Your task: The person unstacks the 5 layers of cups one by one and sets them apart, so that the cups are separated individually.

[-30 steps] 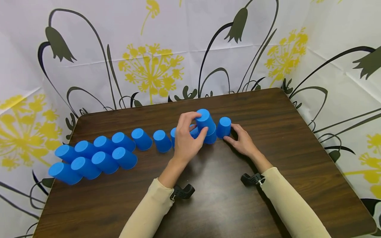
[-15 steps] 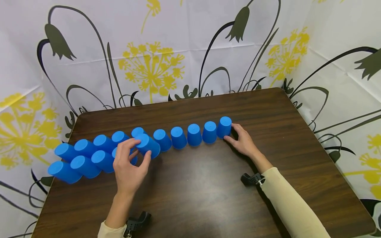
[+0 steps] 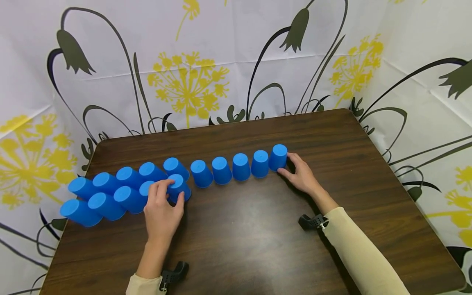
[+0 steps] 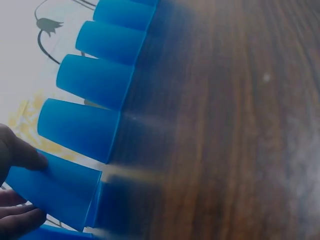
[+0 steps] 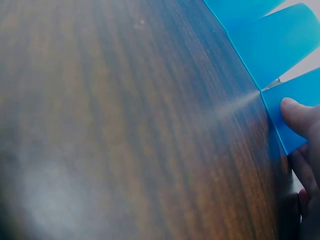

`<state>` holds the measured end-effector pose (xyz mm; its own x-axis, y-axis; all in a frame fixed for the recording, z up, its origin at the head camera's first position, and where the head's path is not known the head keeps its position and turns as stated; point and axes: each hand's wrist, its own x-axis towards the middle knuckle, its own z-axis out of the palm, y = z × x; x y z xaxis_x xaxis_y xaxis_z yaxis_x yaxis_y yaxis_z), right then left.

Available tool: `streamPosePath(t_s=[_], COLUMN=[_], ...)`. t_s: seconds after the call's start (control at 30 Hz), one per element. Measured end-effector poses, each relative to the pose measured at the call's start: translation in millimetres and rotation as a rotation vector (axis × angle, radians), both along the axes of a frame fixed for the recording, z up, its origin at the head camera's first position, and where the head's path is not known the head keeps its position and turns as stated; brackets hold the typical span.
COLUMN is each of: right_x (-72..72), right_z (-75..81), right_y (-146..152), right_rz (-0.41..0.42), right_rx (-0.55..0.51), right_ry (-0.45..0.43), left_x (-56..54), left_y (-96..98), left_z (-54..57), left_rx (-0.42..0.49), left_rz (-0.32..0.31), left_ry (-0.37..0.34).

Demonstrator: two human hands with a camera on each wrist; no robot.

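In the head view my left hand grips an upside-down blue plastic cup between thumb and fingers, at the right end of the shorter front row. The left wrist view shows that held cup close in front of another cup, its rim at about table level; whether it touches the table I cannot tell. My right hand holds the last blue cup at the right end of the long back row, thumb on its near side. That cup stands rim down on the table in the right wrist view.
Several more upside-down blue cups form the back row, side by side. Others stand in the front row at the left. All are on a brown wood-grain table, with a flower-patterned cloth behind it.
My left hand has carried a cup from atop the right part of the back row leftward and down to the front row's right end. My right hand has stayed at the last cup.
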<state>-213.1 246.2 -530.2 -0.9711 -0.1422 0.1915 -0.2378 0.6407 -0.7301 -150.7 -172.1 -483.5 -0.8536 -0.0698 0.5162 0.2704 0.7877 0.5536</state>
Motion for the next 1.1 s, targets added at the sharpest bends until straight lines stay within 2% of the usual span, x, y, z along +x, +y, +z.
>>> streamPosePath(t_s=[0.27,0.47,0.57,0.67,0.8,0.9,0.97,1.1], right_x=[-0.4,-1.1,-1.0,-0.6,-0.3,-0.2,0.1,0.3], right_z=[-0.4,-0.7,-0.3,-0.3,-0.4,0.2,0.3,0.6], right_y=[1,1,1,1,1,1,1,1], right_rz=[-0.006,-0.010,-0.009,-0.010,-0.011,-0.012,-0.016,-0.011], right_rx=[0.005,0.008,0.007,0.006,0.005,0.004,0.004,-0.001], right_ry=[-0.010,-0.006,-0.010,-0.014,-0.015,-0.017,-0.021,-0.019], left_x=[-3.0,-1.9,0.6,2.5,0.4,-3.9,-7.6,-16.5], left_y=[1.2,1.3,2.1,4.5,12.7,24.2,33.5,50.7], left_z=[-4.9,-3.8,-0.1,6.5,19.4,28.8,32.4,36.2], left_rx=[-0.010,-0.018,-0.021,-0.017,-0.011,-0.013,-0.027,-0.119], left_rz=[0.047,0.048,0.047,0.041,-0.012,-0.073,-0.107,-0.153], left_ry=[-0.038,-0.048,-0.028,0.031,0.131,0.157,0.128,0.010])
